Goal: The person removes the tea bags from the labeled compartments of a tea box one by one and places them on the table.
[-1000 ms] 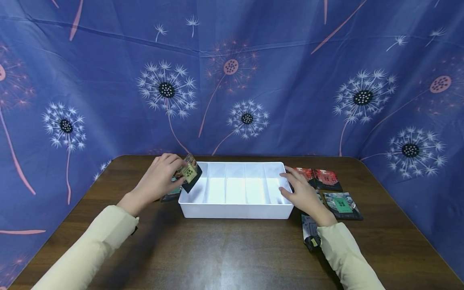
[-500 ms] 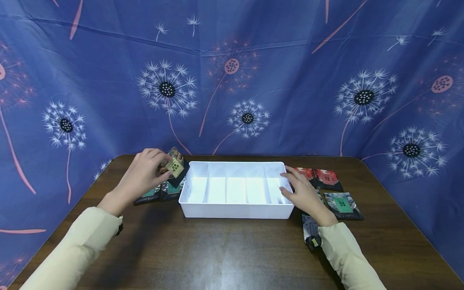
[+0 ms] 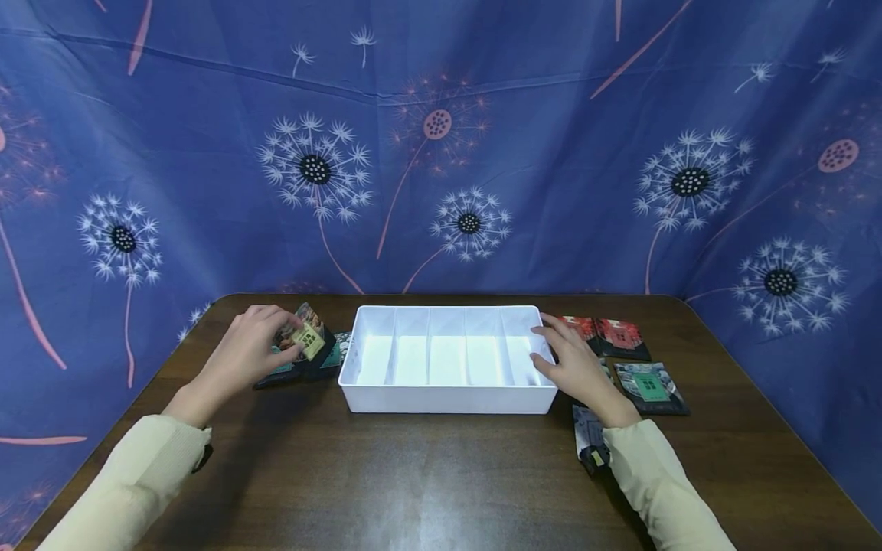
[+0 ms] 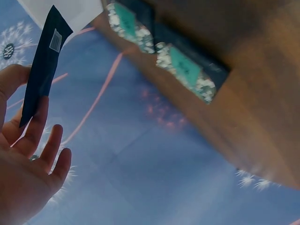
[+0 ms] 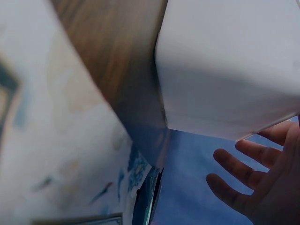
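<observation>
My left hand (image 3: 251, 344) pinches a dark sachet with a yellow label (image 3: 310, 341) between thumb and fingers, above the table left of the white divided box (image 3: 451, 400). In the left wrist view this sachet (image 4: 44, 61) is seen nearly edge-on, a small white sticker on its back. Beneath and beyond it lie two sachets with teal labels (image 4: 187, 69), partly hidden in the head view. My right hand (image 3: 575, 371) rests on the box's right rim, fingers loosely spread. The right wrist view shows its fingers (image 5: 234, 166) beside the box's edge.
On the right lie two red-labelled sachets (image 3: 623, 339), a green-labelled sachet (image 3: 651, 388) and a grey packet (image 3: 589, 436) near my forearm. Another sachet is partly hidden by the right hand. A blue dandelion-print cloth (image 3: 565, 153) hangs behind the table.
My left hand has carried the yellow-labelled sachet leftward from the box's left edge to over the teal-labelled sachets, and lower over the last half second. My right hand stays on the rim.
</observation>
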Available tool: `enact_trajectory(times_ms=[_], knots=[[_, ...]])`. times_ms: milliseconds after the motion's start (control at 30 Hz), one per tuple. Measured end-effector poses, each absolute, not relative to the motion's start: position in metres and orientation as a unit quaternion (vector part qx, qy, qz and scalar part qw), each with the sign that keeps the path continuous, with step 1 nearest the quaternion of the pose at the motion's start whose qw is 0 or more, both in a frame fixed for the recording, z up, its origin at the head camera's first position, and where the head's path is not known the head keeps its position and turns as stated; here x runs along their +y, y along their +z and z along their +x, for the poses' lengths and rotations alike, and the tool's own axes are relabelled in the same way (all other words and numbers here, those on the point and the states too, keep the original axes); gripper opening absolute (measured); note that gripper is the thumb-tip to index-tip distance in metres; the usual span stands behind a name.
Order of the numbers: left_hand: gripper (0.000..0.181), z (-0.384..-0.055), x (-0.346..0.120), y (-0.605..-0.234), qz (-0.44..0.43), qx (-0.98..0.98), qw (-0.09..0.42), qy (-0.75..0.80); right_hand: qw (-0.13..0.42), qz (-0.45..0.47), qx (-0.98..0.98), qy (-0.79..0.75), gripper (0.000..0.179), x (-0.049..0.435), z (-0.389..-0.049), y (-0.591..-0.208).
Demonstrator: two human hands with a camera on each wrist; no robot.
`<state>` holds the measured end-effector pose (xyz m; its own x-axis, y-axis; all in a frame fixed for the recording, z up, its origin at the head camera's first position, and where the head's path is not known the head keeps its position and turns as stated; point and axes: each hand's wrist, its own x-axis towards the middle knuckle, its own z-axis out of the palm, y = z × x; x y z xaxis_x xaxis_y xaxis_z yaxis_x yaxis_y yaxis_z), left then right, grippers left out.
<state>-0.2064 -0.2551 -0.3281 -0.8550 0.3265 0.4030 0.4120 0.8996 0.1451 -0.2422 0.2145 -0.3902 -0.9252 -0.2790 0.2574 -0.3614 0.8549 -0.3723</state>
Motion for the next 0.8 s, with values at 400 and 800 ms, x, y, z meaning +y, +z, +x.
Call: enact_trajectory(times_ms=[400, 800], knots=[[0.025, -0.198, -0.264, -0.354, -0.188, -0.963, 0.151, -0.123, 0.1, 0.171, -0.956, 0.218, 0.045, 0.216, -0.242, -0.39], [0.023, -0.19, -0.265, -0.368, -0.188, -0.965, 0.134, -0.127, 0.105, 0.171, -0.956, 0.216, 0.045, 0.215, -0.242, -0.391]])
